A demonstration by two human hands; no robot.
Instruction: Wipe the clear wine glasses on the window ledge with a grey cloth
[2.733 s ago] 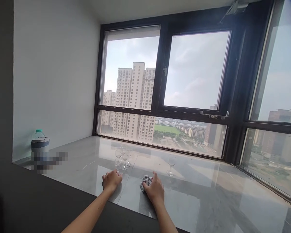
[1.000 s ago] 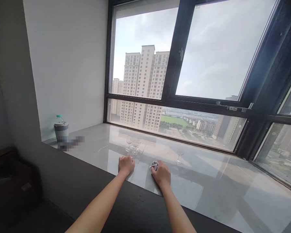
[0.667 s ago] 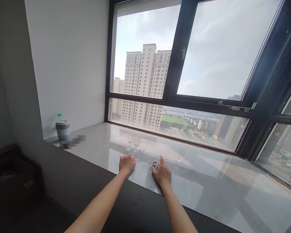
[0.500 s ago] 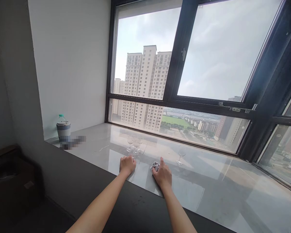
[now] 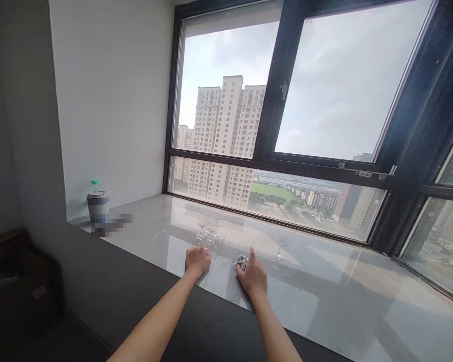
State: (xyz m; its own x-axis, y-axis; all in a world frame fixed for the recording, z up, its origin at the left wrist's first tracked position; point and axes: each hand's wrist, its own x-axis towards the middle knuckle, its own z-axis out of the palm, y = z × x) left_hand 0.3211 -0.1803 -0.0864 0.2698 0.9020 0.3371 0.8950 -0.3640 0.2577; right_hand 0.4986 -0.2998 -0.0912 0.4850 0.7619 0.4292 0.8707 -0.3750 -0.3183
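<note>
My left hand [image 5: 197,260] rests knuckles-up on the glossy marble window ledge [image 5: 324,296], its fingers curled under with nothing visible in them. My right hand [image 5: 252,274] lies beside it on a small grey cloth [image 5: 240,261], index finger stretched forward, the other fingers bunched on the cloth. Just beyond the left hand stands a tight group of clear stemmed glasses [image 5: 208,227]. A single stemmed glass [image 5: 281,245] stands apart, to the right of and beyond my right hand.
At the ledge's far left, by the white wall, stands a grey-and-white cup [image 5: 97,207] with a green-capped bottle behind it. Large dark-framed windows [image 5: 272,120] close off the back and right. The ledge's dark front face drops toward a dim floor area at left.
The view has drifted slightly down and left. My right index finger, tucked a second ago, is now stretched forward over the cloth. Both hands stay in place on the ledge.
</note>
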